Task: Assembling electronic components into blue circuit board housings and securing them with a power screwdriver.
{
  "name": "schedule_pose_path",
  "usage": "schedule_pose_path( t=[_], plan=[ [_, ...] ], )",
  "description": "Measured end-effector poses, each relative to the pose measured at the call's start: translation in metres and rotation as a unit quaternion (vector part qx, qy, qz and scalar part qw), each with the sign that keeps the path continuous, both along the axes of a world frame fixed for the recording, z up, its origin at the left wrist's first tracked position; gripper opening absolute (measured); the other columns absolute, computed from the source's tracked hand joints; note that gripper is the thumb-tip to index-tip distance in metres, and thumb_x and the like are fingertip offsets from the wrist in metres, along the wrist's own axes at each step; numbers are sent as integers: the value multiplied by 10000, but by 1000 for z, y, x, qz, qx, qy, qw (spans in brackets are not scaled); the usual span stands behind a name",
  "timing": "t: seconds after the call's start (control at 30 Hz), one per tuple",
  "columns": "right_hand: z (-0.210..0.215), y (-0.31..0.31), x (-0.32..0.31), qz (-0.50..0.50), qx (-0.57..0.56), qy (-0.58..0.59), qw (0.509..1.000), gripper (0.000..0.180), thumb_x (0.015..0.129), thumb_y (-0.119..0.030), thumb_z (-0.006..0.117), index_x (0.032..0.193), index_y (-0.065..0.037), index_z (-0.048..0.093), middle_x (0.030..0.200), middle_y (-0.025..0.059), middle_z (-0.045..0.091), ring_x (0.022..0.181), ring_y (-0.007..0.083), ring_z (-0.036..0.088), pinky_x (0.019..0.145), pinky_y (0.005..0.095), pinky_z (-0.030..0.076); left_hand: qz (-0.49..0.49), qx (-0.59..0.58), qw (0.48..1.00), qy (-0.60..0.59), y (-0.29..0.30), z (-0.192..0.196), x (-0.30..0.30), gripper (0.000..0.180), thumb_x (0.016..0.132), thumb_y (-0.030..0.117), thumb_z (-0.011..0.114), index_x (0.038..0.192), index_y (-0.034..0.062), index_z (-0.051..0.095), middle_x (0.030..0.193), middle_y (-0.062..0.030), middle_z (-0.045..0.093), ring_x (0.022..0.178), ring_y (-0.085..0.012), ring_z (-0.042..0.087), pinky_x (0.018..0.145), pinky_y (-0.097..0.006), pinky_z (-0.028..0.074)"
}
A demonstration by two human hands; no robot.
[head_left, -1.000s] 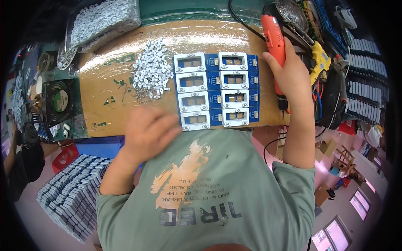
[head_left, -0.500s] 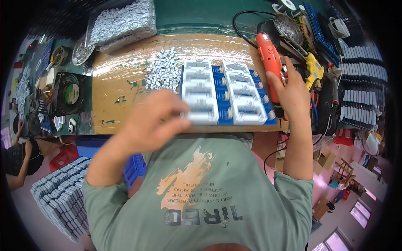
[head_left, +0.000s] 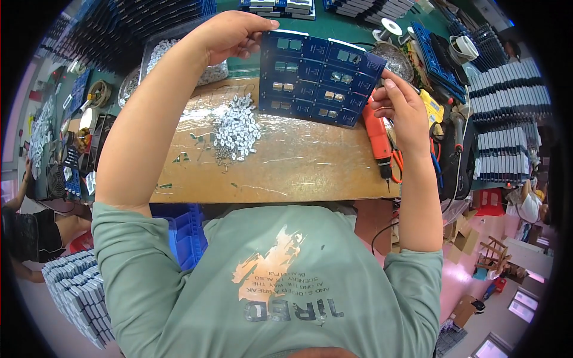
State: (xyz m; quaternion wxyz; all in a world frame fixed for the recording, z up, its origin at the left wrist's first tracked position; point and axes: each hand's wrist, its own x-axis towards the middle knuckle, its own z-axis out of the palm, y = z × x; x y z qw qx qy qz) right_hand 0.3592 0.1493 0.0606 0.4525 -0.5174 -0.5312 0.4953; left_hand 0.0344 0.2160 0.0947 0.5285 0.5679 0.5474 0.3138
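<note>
A blue circuit board panel is raised and tilted over the far part of the work table, its flat side with rows of small cut-out windows facing me. White plastic frames show only as a thin strip along its upper edge. My left hand is closed on the panel's far left corner, thumb and finger pinching it. At the right edge my right hand grips the panel between thumb and fingers. Just under that hand lies a red electric screwdriver, its bit pointing toward me.
A heap of small white plastic parts with screws beside it lies on the brown table. A clear box of white parts stands far left. A yellow glue gun and cables are at right. Stacked panels rise beyond.
The panel has gone from lying flat, frames up, to being lifted away from me and tilted. My left hand moved far to its corner. The right hand let go of the screwdriver and took the panel.
</note>
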Motion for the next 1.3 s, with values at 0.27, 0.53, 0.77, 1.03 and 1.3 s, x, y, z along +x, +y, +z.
schedule_pose_path(
  t=[0.27, 0.53, 0.77, 1.03, 1.3],
  plan=[
    [1, 4, -6, 0, -33, 20, 999, 414, 991, -227, 506, 1334, 4, 512, 885, 53, 638, 758, 124, 613, 660, 244, 503, 19, -1, 1000, -8, 5, -6, -2, 218, 944, 309, 621, 901, 103, 678, 761, 38, 608, 641, -55, 481, 591, -230, 372],
    [1, 4, -5, -6, -49, 33, 998, 432, 995, -222, 495, 1367, -2, 487, 889, 57, 636, 760, 134, 616, 666, 251, 506, 18, -19, 1000, -15, 2, -1, 5, 304, 953, 368, 595, 854, 84, 638, 724, 46, 515, 661, -74, 479, 587, -224, 379],
    [-2, 6, -5, -6, -66, 68, 996, 415, 998, -246, 507, 1342, -16, 513, 881, 62, 641, 748, 138, 619, 651, 253, 507, 1, -38, 999, -24, 10, -12, -6, 331, 918, 412, 638, 895, 82, 654, 705, 43, 492, 669, -85, 495, 611, -245, 390],
    [11, -15, 3, -38, -116, 66, 990, 458, 972, -427, 521, 1103, 6, 598, 778, 69, 630, 639, 145, 618, 550, 243, 489, -40, 33, 999, -3, -15, 9, -2, 293, 923, 341, 645, 929, 49, 656, 690, 16, 531, 646, -81, 526, 597, -229, 419],
    [34, -64, 13, 34, -279, 302, 911, 529, 1002, -507, 387, 1119, -36, 597, 829, 114, 676, 666, 204, 684, 523, 296, 560, -114, 431, 876, 186, -94, 59, 12, 208, 812, 17, 664, 1014, -25, 633, 839, -107, 604, 692, -174, 571, 632, -271, 481]
  ],
)
